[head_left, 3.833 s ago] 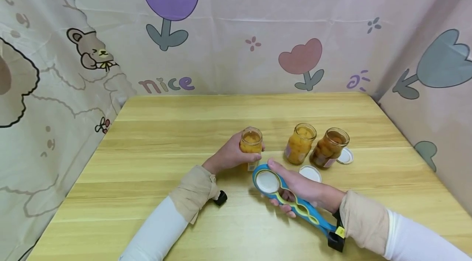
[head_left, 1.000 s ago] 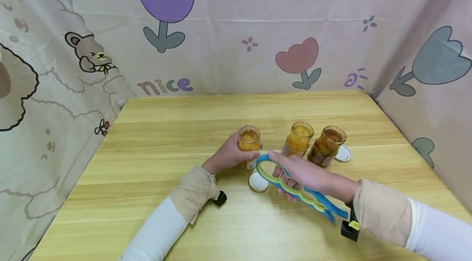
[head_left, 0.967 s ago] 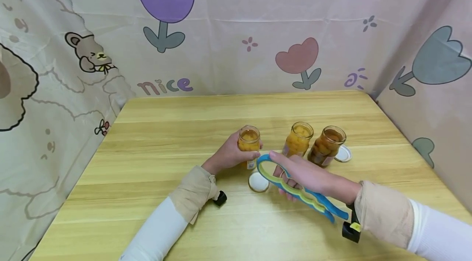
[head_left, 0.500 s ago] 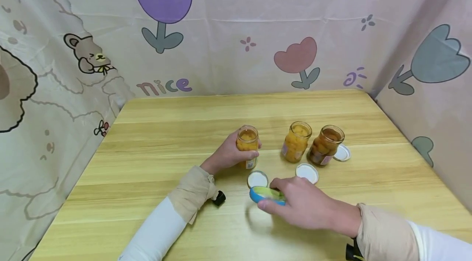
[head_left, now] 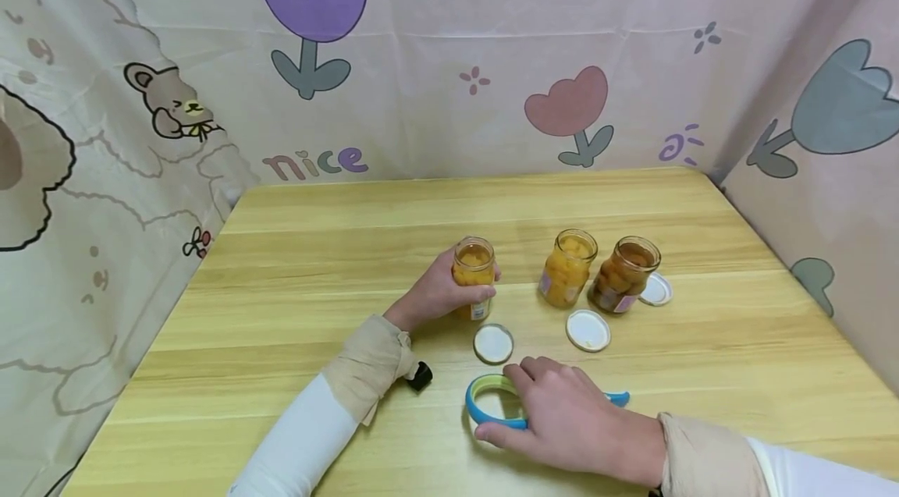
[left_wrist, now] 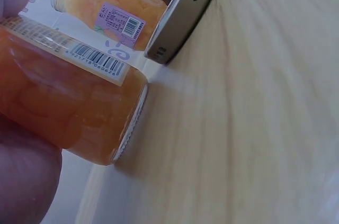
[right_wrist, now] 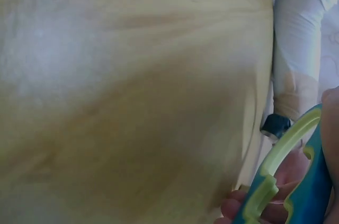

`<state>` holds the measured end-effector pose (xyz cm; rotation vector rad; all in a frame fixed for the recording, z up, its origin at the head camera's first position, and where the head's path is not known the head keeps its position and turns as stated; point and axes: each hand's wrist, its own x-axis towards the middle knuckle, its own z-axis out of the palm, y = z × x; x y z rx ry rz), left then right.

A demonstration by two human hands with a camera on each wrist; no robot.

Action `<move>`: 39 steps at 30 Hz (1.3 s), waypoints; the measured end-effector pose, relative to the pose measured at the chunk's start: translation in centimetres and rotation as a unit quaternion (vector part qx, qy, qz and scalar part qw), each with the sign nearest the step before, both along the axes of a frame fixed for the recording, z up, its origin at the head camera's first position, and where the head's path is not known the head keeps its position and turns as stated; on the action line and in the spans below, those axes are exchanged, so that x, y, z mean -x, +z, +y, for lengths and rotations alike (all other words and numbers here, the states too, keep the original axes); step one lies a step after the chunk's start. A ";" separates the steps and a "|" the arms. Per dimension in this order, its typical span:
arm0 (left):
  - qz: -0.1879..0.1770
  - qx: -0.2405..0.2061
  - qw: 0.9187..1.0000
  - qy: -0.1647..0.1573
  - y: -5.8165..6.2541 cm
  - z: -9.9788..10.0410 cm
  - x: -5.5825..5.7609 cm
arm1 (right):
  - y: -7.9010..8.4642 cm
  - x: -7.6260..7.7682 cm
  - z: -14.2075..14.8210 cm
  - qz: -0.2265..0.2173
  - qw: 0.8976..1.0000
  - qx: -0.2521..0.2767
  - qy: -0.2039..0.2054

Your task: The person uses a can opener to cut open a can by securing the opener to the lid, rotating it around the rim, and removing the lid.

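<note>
My left hand (head_left: 442, 290) grips an open glass jar of yellow fruit (head_left: 474, 275) that stands upright on the table. In the left wrist view that jar (left_wrist: 79, 107) shows its barcode label and base. My right hand (head_left: 576, 419), back upward, holds a blue and yellow jar opener (head_left: 473, 403) low over the table; whether it touches the wood is unclear. The opener's loop points left, and part of its handles is hidden under the hand. In the right wrist view, fingers and thumb lie around the opener (right_wrist: 312, 187). A lid (head_left: 493, 344) lies inside-up between jar and opener.
Two more lidless jars stand to the right: one of yellow fruit (head_left: 567, 271), one of brown fruit (head_left: 623, 278). A second lid (head_left: 588, 331) lies before them, a third lid (head_left: 657, 290) beside the brown jar. A printed curtain (head_left: 435, 115) hangs behind the wooden table (head_left: 281, 263).
Earlier, a lid sat in the opener's loop; it now lies on the table by the left-hand jar. My right hand has turned palm-down and lowered the opener nearer. The left hand stays put.
</note>
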<state>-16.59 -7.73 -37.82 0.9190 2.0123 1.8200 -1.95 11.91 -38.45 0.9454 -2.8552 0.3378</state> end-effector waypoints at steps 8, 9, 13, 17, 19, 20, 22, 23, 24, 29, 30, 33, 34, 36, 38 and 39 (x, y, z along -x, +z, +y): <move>0.001 -0.008 1.000 -0.005 -1.5 0.0 1.0 | -1.0 -0.5 -0.4 0.049 0.998 -0.039 0.008; 0.000 -0.010 1.000 -0.005 -1.9 0.1 1.2 | -1.1 -0.6 -0.4 0.053 0.998 -0.042 0.010; 0.003 -0.014 1.000 -0.006 -2.6 0.1 1.6 | -1.6 -0.6 -0.5 0.072 0.996 -0.044 0.023; 0.014 -0.018 1.000 -0.007 -2.8 0.1 1.6 | -2.0 -0.8 -0.6 0.089 0.995 -0.048 0.027; 0.012 -0.015 1.000 -0.008 -2.1 0.0 1.2 | -2.2 -0.9 -0.5 0.084 0.995 -0.054 0.026; 0.010 -0.013 1.000 -0.007 -1.7 0.0 1.0 | -2.2 -0.9 -0.5 0.081 0.995 -0.059 0.026; 0.006 -0.009 1.000 -0.006 -0.9 0.0 0.6 | -2.3 -1.0 -0.4 0.078 0.994 -0.072 0.025; 0.003 -0.007 1.000 -0.006 -0.6 0.0 0.4 | -2.3 -1.1 -0.4 0.077 0.994 -0.078 0.026; 0.002 -0.005 1.000 -0.007 -0.2 0.0 0.2 | -2.3 -1.1 -0.4 0.077 0.993 -0.083 0.026; 0.006 0.000 1.000 -0.011 -0.2 0.1 0.3 | -2.3 -1.1 -0.3 0.081 0.992 -0.091 0.026; 0.006 0.001 1.000 -0.012 -0.2 0.1 0.3 | -2.3 -1.1 -0.3 0.079 0.992 -0.091 0.026; 0.006 0.001 1.000 -0.012 -0.5 0.2 0.5 | -2.3 -1.1 -0.2 0.074 0.993 -0.095 0.024; 0.006 0.001 1.000 -0.013 -0.8 0.3 0.7 | -2.4 -1.1 -0.1 0.073 0.992 -0.096 0.022; 0.005 0.004 1.000 -0.012 -1.4 0.3 1.0 | -2.4 -1.2 -0.1 0.074 0.992 -0.098 0.020; 0.005 0.010 1.000 -0.012 -2.1 0.3 1.4 | -2.4 -1.4 0.1 0.080 0.992 -0.098 0.018; 0.006 0.016 1.000 -0.012 -2.4 0.2 1.6 | -2.4 -1.4 0.1 0.084 0.992 -0.096 0.017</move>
